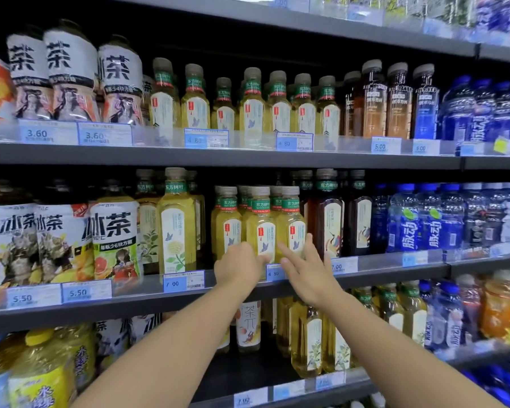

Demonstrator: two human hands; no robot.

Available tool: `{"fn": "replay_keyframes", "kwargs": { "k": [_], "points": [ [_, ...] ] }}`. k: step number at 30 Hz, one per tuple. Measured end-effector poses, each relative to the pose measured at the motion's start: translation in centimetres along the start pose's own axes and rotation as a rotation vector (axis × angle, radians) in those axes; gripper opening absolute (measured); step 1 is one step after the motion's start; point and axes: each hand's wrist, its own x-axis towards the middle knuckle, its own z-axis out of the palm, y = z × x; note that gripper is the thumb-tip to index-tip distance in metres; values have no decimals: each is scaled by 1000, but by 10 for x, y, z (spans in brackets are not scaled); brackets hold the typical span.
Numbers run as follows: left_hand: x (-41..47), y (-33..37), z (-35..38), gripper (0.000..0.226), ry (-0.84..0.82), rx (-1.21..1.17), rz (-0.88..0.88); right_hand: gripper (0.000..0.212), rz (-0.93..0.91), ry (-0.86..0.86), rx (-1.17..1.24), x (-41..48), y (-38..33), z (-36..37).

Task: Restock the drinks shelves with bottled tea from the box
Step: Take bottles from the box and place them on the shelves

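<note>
Your middle shelf [395, 275] is crowded: a tall bottle [175, 222] stands close at the left, dark bottles [329, 213] at the right, and the upper shelf [218, 156] hangs low over the caps. The small tea bottles [261, 228] stand at the front edge, so a hard push can topple the row. Your right hand [306, 269] is open, fingers spread, tips on the right bottle. Your left hand [237, 263] touches the middle one; whether it grips, I cannot tell. No box shows.

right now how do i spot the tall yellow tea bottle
On the middle shelf, look left of the left hand, above the 7.00 tag. The tall yellow tea bottle stands there, taller than the small yellow bottles beside it.
</note>
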Motion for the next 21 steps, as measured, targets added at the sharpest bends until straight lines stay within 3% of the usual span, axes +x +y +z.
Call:
{"fn": "replay_keyframes", "kwargs": {
  "k": [3, 9, 13, 21],
  "points": [
    [-16, -4, -8, 36, 36, 5, 72, 48, 5, -13, -23, -24, 0, -6],
    [-96, -30, -27, 27, 190, -25, 397, 51, -4, 0, -196, -99, -16, -12],
    [-180, -59, -2, 37, 43, 93, 422, 49, -8, -103, -265, -183, -24, 20],
    [-306, -130, 100, 47, -309, 295, 530, 47, -22, -504, -322, -335, 8, 101]
  ]
}}
